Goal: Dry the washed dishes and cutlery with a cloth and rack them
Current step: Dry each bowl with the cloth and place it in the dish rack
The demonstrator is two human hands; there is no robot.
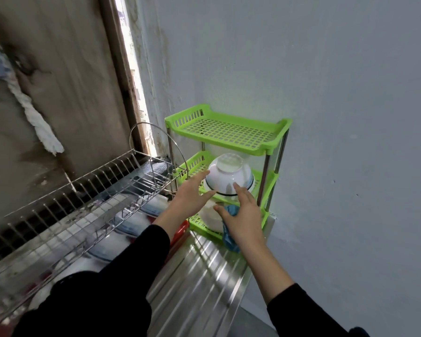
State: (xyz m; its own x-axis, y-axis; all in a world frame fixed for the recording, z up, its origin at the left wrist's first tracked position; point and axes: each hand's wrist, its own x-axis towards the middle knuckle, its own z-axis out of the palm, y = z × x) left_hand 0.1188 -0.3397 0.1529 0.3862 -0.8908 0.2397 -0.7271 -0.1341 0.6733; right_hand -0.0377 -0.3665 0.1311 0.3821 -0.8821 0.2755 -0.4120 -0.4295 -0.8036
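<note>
Reaching: we stretch both hands toward the bowl (229,173).
Bowl: white, upside down on the middle shelf of the green rack (229,132).
Left hand (190,198): open, fingers straight, at the bowl's left side; we cannot tell if it touches.
Right hand (243,217): forefinger straight against the bowl's front; our palm holds the blue cloth (230,237), which hangs below.
Bench (199,276): ribbed steel, carrying the green rack, with the wire rack (83,203) to its left.

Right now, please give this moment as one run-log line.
step: racking white bowl | bowl: upside down, middle shelf, green rack | left hand: straight fingers touch bowl | right hand: holds blue cloth, fingertip on bowl
</note>
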